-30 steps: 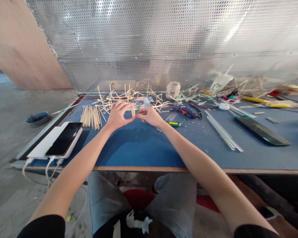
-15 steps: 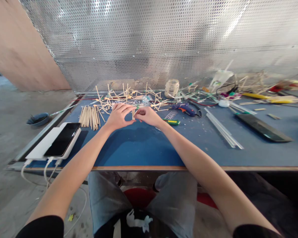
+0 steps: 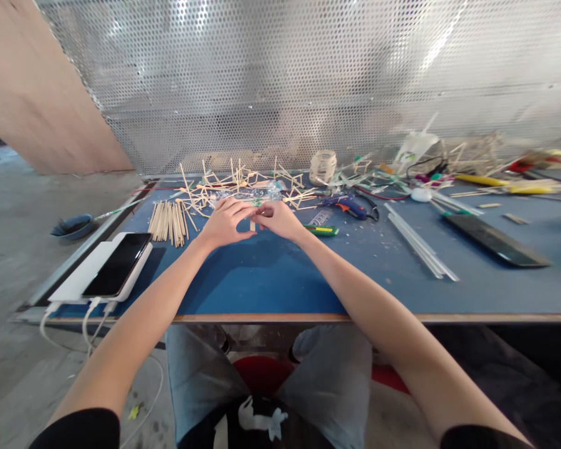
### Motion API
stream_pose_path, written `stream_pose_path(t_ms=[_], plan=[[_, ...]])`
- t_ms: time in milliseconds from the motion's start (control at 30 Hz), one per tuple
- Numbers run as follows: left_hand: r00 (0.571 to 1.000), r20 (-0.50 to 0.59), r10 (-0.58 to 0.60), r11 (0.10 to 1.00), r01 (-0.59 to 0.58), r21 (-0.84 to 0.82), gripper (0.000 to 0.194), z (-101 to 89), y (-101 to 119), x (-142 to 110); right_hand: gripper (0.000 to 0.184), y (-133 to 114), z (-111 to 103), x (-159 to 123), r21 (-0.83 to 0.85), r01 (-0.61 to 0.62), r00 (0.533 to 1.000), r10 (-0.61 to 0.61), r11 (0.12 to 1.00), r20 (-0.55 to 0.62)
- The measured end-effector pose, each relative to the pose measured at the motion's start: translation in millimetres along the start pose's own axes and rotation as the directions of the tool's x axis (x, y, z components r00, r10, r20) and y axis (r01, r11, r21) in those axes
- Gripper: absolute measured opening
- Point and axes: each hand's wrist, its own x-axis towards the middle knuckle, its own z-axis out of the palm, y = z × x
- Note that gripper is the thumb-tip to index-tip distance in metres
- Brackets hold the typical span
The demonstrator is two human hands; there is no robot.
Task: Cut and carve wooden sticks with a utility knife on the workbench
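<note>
My left hand point(image 3: 224, 222) and my right hand point(image 3: 278, 219) meet fingertip to fingertip over the blue table point(image 3: 271, 280), pinching a few short wooden sticks point(image 3: 252, 224) upright between them. A loose row of wooden sticks point(image 3: 169, 222) lies just left of my left hand. Behind both hands sits a tangle of glued stick frames point(image 3: 236, 184). How the sticks between my fingers are joined is hidden.
A phone on a white power bank point(image 3: 103, 270) with cables lies at the table's left edge. A blue glue gun point(image 3: 350, 206), a green cutter point(image 3: 324, 230), clear glue rods point(image 3: 421, 248), a black bar point(image 3: 495, 241) and a tape roll point(image 3: 323, 166) lie right. Perforated metal screen stands behind.
My hands have closed tighter around the short sticks and dropped slightly toward the table. The view has shifted a little; nothing else moved.
</note>
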Motion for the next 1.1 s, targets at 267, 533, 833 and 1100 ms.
stream_pose_path(t_ms=[267, 533, 833, 1100], plan=[[1.000, 0.018, 0.004, 1.000, -0.004, 0.014, 0.060, 3.8, -3.5, -0.9, 0.024, 4.6, -1.5, 0.4, -0.061, 0.028, 1.000, -0.028, 0.998, -0.011], [0.980, -0.140, -0.139, 0.990, 0.133, -0.053, 0.059, -2.3, -10.1, -1.1, 0.038, 1.0, 0.1, -1.1, -0.190, 0.113, 0.994, -0.113, 0.975, 0.012], [0.821, -0.410, -0.398, 0.916, 0.374, -0.142, 0.058, -14.2, -25.9, -5.9, 0.013, 6.6, 16.1, -2.4, -0.420, 0.439, 0.891, -0.324, 0.794, 0.319], [0.817, -0.409, -0.406, 0.913, 0.383, -0.140, 0.058, -14.4, -27.0, -6.7, 0.015, 6.2, 22.4, -0.6, -0.522, 0.488, 0.869, -0.335, 0.700, 0.363]])
